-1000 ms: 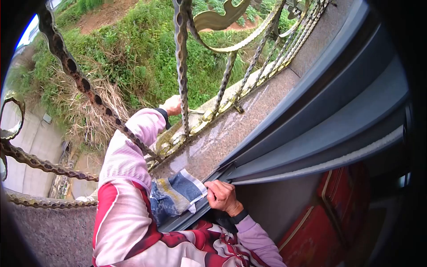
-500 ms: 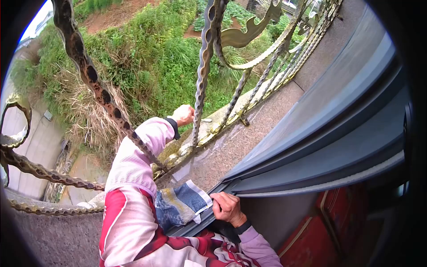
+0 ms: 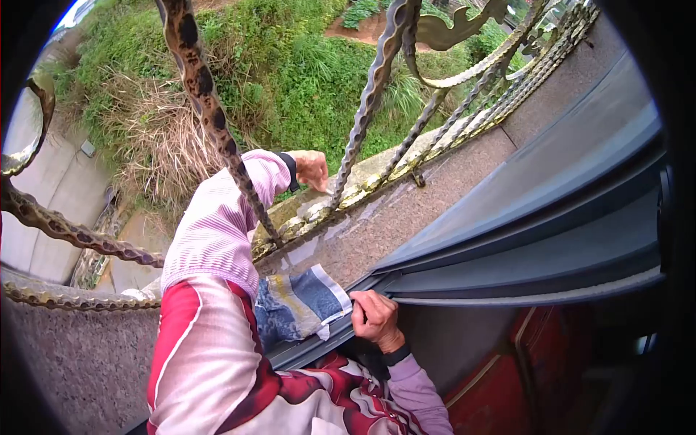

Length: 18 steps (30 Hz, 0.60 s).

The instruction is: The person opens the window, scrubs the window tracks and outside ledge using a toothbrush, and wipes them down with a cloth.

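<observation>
My left hand [image 3: 312,170] is outside the metal railing, its arm passing between two twisted bars. Its fingers are bent together and point down at the mossy outer ledge [image 3: 290,226]; what they hold, if anything, I cannot make out. My right hand [image 3: 375,319] is closed over the edge of the dark window frame [image 3: 395,284], close to the sash corner. Touching or just beside its fingers is the edge of a blue, grey and yellow patterned cloth [image 3: 297,304], which lies across the sill and window track. My left sleeve partly covers the cloth.
A twisted bar [image 3: 206,101] slants beside my left arm, and another bar [image 3: 370,101] rises right of that hand. The speckled stone sill [image 3: 435,188] runs along the railing. Below lie green plants [image 3: 319,94] and a concrete strip [image 3: 51,174]. Something red [image 3: 493,384] stands indoors.
My left hand has drawn back along the outer ledge, away from the upright bar, and its fingers now point downward. My right hand keeps its hold. The view has shifted slightly.
</observation>
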Tool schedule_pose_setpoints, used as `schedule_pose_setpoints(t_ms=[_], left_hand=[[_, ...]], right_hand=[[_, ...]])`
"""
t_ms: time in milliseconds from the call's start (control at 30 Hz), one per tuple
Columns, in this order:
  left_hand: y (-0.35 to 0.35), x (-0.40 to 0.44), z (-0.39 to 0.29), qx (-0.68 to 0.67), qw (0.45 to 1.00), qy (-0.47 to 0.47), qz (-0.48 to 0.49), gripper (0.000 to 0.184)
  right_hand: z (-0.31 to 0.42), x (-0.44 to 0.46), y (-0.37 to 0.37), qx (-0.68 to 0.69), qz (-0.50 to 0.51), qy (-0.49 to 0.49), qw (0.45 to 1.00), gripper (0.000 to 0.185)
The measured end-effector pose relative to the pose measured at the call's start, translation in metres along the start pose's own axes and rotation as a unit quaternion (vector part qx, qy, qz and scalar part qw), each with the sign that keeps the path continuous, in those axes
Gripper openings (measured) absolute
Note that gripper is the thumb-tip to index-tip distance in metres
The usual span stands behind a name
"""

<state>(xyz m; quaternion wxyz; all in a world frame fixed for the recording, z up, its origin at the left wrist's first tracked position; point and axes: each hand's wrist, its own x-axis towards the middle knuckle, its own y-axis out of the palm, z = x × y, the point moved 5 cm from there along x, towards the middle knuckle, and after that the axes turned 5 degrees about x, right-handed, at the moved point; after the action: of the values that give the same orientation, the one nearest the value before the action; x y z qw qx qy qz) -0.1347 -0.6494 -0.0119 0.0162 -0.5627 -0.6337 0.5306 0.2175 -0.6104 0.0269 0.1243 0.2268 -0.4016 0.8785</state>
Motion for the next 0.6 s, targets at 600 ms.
schedule_pose_setpoints(t_ms=[600], left_hand=[[-0.012, -0.024, 0.002, 0.131, 0.988, 0.053, -0.062, 0.019]], right_hand=[[-0.001, -0.005, -0.001, 0.017, -0.033, -0.017, 0.999, 0.024]])
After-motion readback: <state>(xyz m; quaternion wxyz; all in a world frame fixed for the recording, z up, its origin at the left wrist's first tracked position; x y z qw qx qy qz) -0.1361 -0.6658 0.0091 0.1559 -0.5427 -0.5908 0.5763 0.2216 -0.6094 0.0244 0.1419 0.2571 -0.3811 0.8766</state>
